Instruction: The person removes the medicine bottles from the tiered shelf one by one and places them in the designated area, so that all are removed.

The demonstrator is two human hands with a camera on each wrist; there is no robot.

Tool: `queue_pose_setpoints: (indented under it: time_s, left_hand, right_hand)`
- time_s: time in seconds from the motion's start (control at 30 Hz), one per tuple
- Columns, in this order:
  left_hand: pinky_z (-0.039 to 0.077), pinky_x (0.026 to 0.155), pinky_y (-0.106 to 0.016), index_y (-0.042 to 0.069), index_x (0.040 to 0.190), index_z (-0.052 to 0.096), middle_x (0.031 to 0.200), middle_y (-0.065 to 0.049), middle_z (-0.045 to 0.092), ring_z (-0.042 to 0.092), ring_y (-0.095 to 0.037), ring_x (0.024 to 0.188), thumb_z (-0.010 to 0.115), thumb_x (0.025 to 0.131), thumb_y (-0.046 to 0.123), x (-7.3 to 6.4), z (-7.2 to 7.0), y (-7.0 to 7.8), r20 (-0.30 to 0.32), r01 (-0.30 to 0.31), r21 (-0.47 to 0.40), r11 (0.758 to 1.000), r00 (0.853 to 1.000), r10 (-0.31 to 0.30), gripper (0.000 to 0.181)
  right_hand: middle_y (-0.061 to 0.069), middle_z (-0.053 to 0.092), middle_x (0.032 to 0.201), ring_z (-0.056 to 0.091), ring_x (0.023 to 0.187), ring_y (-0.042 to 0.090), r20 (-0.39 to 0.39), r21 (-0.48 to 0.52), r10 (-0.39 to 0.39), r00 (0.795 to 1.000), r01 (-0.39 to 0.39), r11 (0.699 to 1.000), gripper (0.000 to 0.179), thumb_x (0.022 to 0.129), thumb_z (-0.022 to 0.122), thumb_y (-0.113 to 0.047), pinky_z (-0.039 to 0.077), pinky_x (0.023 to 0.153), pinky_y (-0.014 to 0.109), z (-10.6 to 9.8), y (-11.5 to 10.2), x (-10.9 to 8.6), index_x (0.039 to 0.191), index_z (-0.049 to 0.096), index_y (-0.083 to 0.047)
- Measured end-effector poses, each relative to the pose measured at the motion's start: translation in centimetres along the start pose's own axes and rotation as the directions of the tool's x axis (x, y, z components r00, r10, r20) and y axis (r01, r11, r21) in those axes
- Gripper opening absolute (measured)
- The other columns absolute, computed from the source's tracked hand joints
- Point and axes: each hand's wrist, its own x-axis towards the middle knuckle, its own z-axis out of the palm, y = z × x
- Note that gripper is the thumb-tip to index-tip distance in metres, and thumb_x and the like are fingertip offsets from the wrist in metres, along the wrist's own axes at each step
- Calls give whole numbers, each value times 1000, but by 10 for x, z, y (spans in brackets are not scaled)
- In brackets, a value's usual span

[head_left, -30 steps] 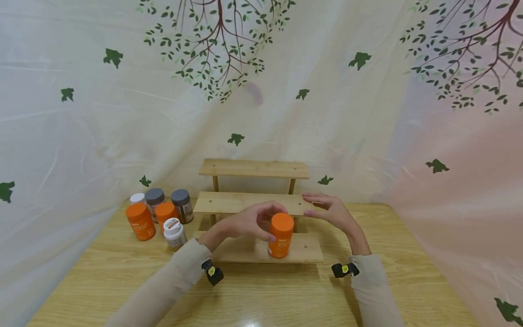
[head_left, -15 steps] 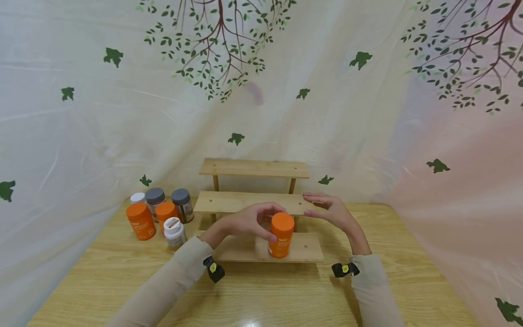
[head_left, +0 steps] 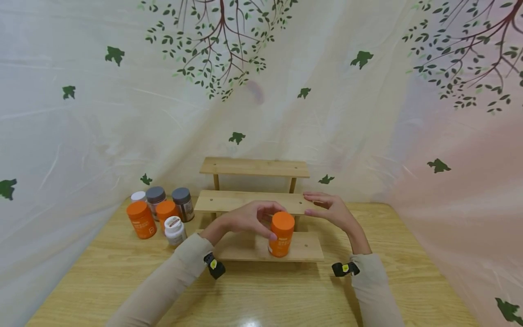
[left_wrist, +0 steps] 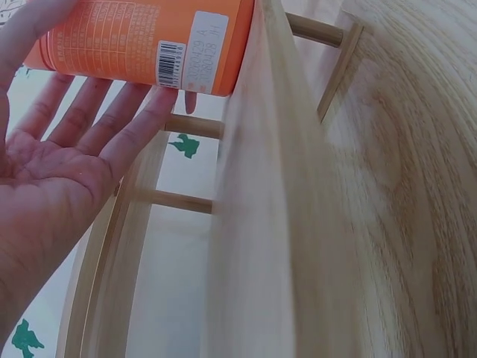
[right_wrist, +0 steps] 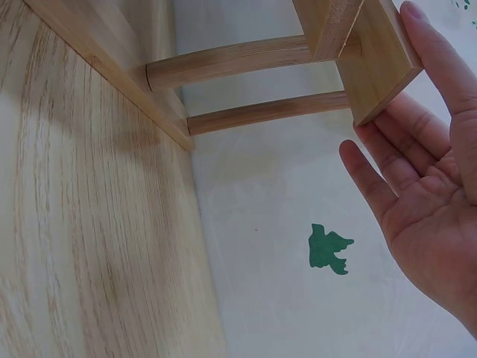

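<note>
My left hand holds an upright orange jar, its thumb on the near side and fingers reaching round behind. The jar stands on the lowest tier of a three-tier wooden shelf rack, right of its middle. In the left wrist view the jar's base meets the board, with a barcode label showing. At the right end of the middle tier, my right hand grips the board between thumb and fingers. The right wrist view shows the thumb on one edge and fingertips on the other.
At the left of the wooden table stands a group: two orange jars, two grey-lidded jars, a small white bottle and another white lid behind. The bare top tier rises at the back, before a leaf-patterned curtain.
</note>
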Motion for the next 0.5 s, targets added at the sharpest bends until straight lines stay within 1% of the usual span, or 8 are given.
queue_pose_setpoints:
  time_s: [0.17,0.33,0.5]
  left_hand:
    - [52,107,-40,2,139,54,137,-16,63,65,-21,120,78,86,-1,-1,-2,1,2,-1,-7,1000,1000,1,58]
    - [53,106,-39,3,138,55,135,-15,64,67,-20,118,79,86,0,-4,-3,3,0,15,17,1000,1000,-15,58]
    - [56,102,-39,2,138,56,135,-16,65,68,-22,116,80,85,0,-8,-4,7,0,21,26,999,1000,-21,59]
  right_hand:
    - [12,57,149,52,138,33,1,1,-3,1000,3,1000,49,89,80,-16,43,114,52,0,0,0,135,67,-8]
    - [12,57,149,52,138,32,1,10,-4,1000,4,1000,49,88,81,-16,43,113,50,0,-1,-1,135,67,-8]
    - [13,57,149,52,138,33,2,9,1,1000,-1,1000,50,88,81,-16,43,114,49,1,-2,0,135,67,-7]
